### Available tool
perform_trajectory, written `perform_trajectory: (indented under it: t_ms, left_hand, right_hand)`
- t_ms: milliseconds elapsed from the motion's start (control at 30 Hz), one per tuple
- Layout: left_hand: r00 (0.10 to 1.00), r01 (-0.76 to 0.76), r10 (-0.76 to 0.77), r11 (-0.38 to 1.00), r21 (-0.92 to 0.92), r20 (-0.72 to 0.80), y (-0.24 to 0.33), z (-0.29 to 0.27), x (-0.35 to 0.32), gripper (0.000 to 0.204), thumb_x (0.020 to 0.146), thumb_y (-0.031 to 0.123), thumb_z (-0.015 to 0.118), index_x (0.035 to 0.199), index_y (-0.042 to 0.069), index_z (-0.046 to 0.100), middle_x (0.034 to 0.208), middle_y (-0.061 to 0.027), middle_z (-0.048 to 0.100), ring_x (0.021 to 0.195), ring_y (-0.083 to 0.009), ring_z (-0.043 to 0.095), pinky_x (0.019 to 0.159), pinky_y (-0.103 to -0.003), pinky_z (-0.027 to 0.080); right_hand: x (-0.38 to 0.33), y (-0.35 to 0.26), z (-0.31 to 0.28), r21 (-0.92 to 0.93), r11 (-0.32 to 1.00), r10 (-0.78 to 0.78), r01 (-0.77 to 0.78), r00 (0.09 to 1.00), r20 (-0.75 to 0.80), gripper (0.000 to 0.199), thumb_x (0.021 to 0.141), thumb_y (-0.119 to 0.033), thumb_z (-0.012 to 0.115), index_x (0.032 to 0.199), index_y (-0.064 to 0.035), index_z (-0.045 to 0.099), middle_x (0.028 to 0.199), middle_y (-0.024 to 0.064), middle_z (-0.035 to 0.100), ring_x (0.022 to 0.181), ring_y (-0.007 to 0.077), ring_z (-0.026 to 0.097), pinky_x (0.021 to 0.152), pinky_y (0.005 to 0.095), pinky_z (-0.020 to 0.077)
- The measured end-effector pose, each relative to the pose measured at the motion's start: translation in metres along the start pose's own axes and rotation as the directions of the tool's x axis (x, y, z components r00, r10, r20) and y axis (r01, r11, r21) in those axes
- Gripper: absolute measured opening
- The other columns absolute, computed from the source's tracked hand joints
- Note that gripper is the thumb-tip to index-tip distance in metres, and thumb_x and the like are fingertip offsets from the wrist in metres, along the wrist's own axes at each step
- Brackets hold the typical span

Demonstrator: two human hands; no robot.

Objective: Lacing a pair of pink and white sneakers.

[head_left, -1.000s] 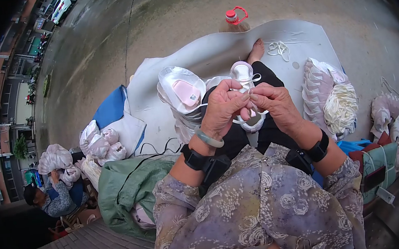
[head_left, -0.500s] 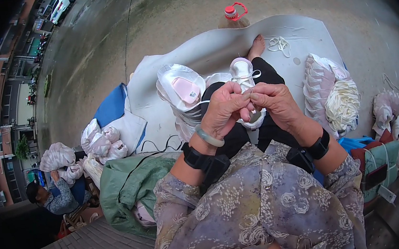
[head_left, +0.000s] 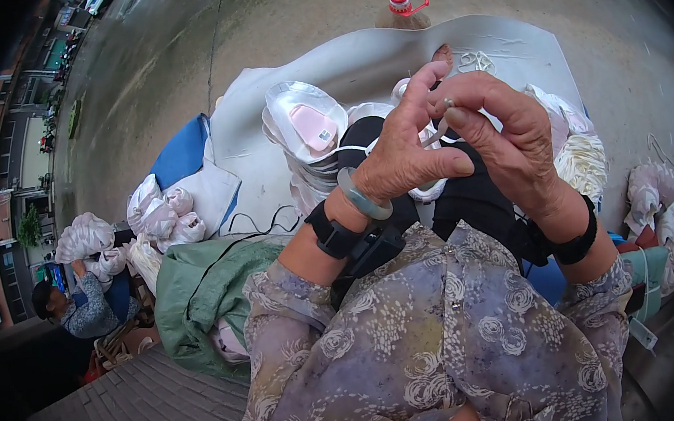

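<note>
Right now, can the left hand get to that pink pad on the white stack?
Probably yes: the pink pad lies uncovered atop the white stack, left of the left hand; a black trouser leg is between, but the hand could pass over it.

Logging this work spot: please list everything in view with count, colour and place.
Lace: one, white, centre
Shoe: one, white, centre, mostly hidden
Stacked shoe pieces: several, white and pink, centre left
Sheet: one, whitish, ahead
Loose laces: some, white, on sheet
Lace bundle: one, cream, right
Jug: one, red-capped, beyond sheet
Pale bundles: several, pinkish white, both sides
Cover: one, green, lower left
Co-worker: one, bluish clothing, far left
Vehicle: one, white, top left
Bracelet: one, pale green, left wrist
Wristbands: two, black, wrists
Patterned top: one, purplish grey, bottom
Foot: one, bare, top centre
Left hand: one, bare, centre
Right hand: one, bare, holding lace
</note>
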State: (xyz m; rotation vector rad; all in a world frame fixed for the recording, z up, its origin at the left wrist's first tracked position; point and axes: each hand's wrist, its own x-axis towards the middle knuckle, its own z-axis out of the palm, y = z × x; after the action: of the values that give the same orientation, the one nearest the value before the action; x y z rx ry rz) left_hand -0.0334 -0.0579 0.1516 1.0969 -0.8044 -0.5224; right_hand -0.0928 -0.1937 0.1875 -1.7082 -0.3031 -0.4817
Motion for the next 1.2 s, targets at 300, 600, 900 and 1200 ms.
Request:
perform_trajectory:
  t_ms: [300,600,900,1200]
  left_hand:
    - [0.944,0.208,-0.284,0.906,0.367,0.165,-0.028,-0.019,-0.031,0.009,0.082,0.01,0.056,0.086,0.001,0.057,0.072,0.0014,0.057,0.062,-0.0064,0.05,0.061,-0.023,0.041]
    - [0.756,0.372,-0.511,0.85,0.374,0.408,-0.091,-0.016,-0.064,0.019,0.08,0.014,0.054,0.095,0.003,0.056,0.075,-0.0106,0.06,0.071,-0.0206,0.058,0.067,-0.031,0.045]
    - [0.898,-0.048,-0.306,0.645,0.763,0.315,-0.121,-0.045,-0.032,0.011,0.081,0.017,0.053,0.08,0.007,0.056,0.063,-0.015,0.054,0.065,-0.0337,0.056,0.058,-0.041,0.041]
    - [0.918,0.02,-0.292,0.71,0.704,0.269,-0.136,-0.051,-0.049,0.009,0.081,0.011,0.051,0.081,0.005,0.057,0.072,-0.0126,0.051,0.071,-0.0297,0.053,0.063,-0.037,0.041]
  right_hand:
    - [0.032,-0.035,-0.082,0.441,0.885,0.164,-0.146,0.987,-0.002,0.022,0.095,-0.022,0.035,0.098,-0.0033,0.046,0.065,0.0003,0.047,0.05,0.0059,0.042,0.056,0.022,0.0439]
    - [-0.02,0.034,-0.16,0.497,0.776,0.542,-0.388,0.813,-0.211,0.016,0.094,-0.018,0.04,0.092,-0.0043,0.047,0.058,-0.0056,0.034,0.044,0.0019,0.026,0.039,0.0163,0.0253]
    - [-0.043,0.073,-0.238,0.341,0.862,0.507,-0.376,0.664,-0.55,0.013,0.088,-0.018,0.053,0.081,-0.0092,0.047,0.053,-0.0075,0.03,0.043,0.0015,0.023,0.037,0.018,0.0197]
    - [-0.062,0.207,-0.031,-0.076,0.594,0.795,-0.801,0.599,-0.098,0.017,0.067,-0.014,0.069,0.074,-0.0022,0.059,0.066,0.0,0.056,0.063,0.009,0.051,0.058,0.0238,0.0403]
